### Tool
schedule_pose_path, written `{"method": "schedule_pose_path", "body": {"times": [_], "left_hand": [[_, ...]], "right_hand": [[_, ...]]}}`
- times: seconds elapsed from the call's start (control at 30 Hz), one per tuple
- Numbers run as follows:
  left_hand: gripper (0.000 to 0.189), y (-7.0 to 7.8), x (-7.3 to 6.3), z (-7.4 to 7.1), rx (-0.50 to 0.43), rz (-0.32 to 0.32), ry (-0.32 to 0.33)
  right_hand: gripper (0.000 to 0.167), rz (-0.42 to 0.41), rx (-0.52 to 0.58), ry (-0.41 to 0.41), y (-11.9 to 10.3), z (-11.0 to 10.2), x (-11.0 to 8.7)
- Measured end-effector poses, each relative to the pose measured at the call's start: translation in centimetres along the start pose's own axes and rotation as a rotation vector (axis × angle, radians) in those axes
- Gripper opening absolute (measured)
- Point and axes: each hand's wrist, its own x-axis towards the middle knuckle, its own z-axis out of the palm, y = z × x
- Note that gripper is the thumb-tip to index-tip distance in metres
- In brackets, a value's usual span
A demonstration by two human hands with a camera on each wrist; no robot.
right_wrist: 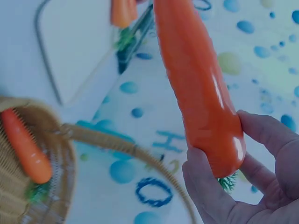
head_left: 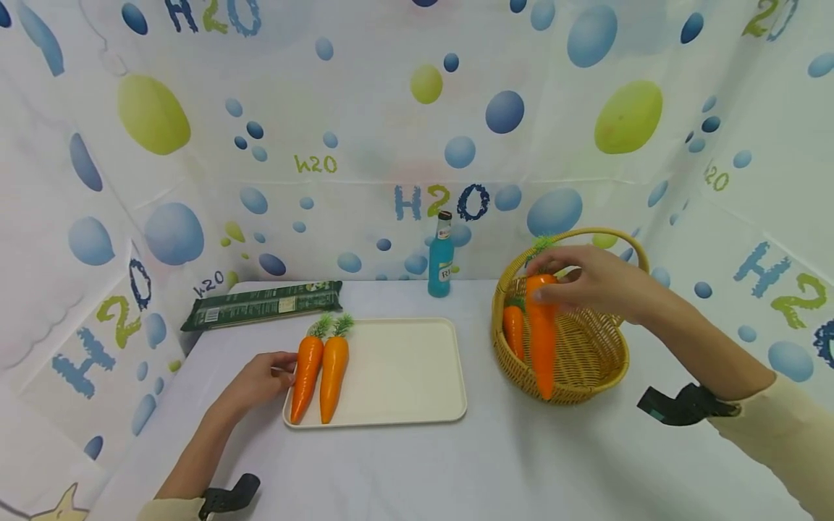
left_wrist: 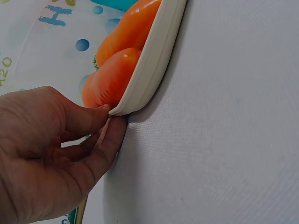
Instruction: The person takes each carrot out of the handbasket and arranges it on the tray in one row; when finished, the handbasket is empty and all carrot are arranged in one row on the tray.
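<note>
My right hand [head_left: 586, 282] pinches an orange carrot [head_left: 542, 340] near its green top and holds it, tip down, over the wicker basket [head_left: 612, 362]. Close up in the right wrist view, thumb and fingers grip the thick end of this carrot [right_wrist: 201, 93]. Another carrot [head_left: 513, 329] lies inside the basket at its left. At the left end of the cream tray [head_left: 404, 369], two carrots lie side by side, a redder one [head_left: 308, 376] and a lighter one [head_left: 334, 376]. My left hand [head_left: 259, 378] pinches the tray's left rim between thumb and fingers, plain in the left wrist view [left_wrist: 51, 144].
A dark green packet [head_left: 267, 304] lies behind the tray at the left. Between tray and basket, at the back, stands a blue bottle [head_left: 441, 260]. The basket's tall handle [head_left: 635, 250] arches up beside my right wrist. Patterned curtains surround the white table [head_left: 417, 470].
</note>
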Motion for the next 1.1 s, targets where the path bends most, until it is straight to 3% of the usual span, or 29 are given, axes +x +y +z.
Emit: {"method": "schedule_pose_path", "body": {"times": [0.4,0.5,0.73,1.1], "left_hand": [[0.046,0.3,-0.2,0.0,-0.005,-0.023,0.002],[0.046,0.4,-0.3,0.0,0.000,-0.027,0.006],[0.045,0.5,-0.3,0.0,0.002,-0.024,0.009],[0.044,0.7,-0.4,-0.1,0.006,-0.026,0.007]], "right_hand": [[0.035,-0.023,-0.069,0.028,-4.2,1.2,1.6],[0.034,-0.059,-0.021,0.023,-4.8,1.6,2.7],[0.035,-0.154,0.217,-0.038,-6.1,3.3,5.7],[0.029,-0.208,0.370,-0.097,-7.4,7.8,10.3]]}}
